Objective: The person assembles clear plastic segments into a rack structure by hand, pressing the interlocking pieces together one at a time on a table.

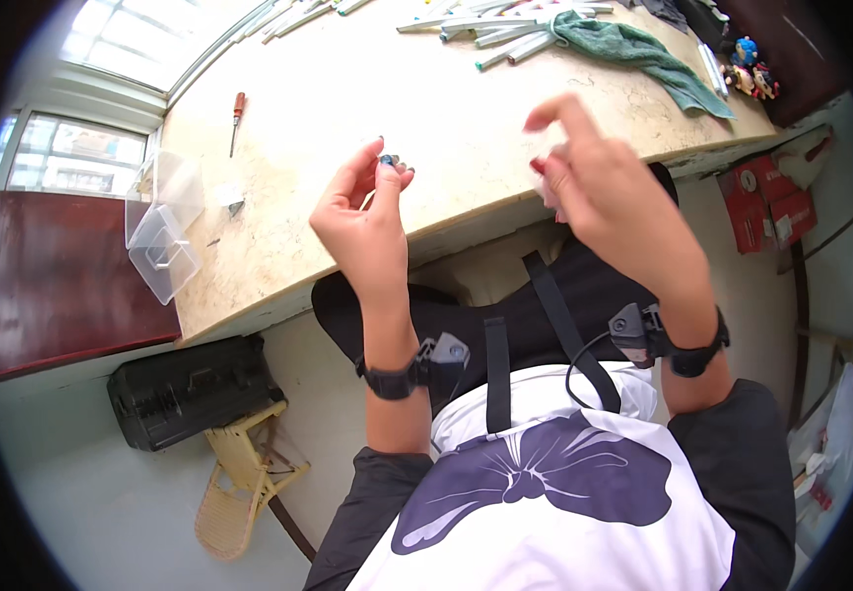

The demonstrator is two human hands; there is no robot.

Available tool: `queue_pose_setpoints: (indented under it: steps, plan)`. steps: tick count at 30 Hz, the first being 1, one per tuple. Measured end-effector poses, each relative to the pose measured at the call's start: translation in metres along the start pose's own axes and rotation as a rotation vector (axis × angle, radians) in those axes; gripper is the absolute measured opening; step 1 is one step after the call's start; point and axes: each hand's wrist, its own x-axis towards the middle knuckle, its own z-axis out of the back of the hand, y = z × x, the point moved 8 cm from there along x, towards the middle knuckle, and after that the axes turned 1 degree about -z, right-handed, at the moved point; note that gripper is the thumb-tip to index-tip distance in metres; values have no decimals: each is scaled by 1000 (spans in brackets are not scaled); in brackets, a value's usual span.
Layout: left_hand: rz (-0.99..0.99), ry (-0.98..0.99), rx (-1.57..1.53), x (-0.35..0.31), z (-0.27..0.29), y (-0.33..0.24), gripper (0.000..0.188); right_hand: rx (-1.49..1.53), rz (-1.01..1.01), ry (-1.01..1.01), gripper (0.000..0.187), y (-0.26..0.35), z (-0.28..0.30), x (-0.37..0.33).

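Observation:
My left hand [367, 212] is raised over the front part of the stone-topped table [293, 212]. Its thumb and forefinger pinch a small, dark bluish piece [389, 160], too small to name. To the right, my right hand [609, 192] hangs above the table's front edge, slightly blurred. Its forefinger sticks out and bends, while the thumb and other fingers are closed. Something pale pinkish [548, 193] shows by those fingers, its kind unclear. The hands are apart from each other.
A red-handled screwdriver [238, 118] lies at the left, near an open clear plastic box [165, 251]. Several markers [505, 39] and a green cloth [633, 57] lie at the back. Small figurines [748, 74] stand far right. A black case [195, 389] sits below, left.

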Motion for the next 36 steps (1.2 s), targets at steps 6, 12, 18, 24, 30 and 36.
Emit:
queue_pose_setpoints:
  steps: [6,12,18,24,30,36]
  plan:
    - [202,-121,-250,19,22,93,17,-189,42,51,11,-60,-78,17]
    - [124,-144,-149,13,10,108,17,-486,88,-19,8,-80,-119,37]
    - [64,-180,-12,3,-3,117,12,-493,194,-152,10,-80,-130,39]
    - [63,-231,69,1,-1,119,13,-464,160,-114,16,-86,-136,36]
    - [40,-269,53,6,4,116,15,-451,223,-200,12,-83,-134,31]
    - [24,-233,79,4,1,119,15,-425,251,-234,17,-80,-134,27]
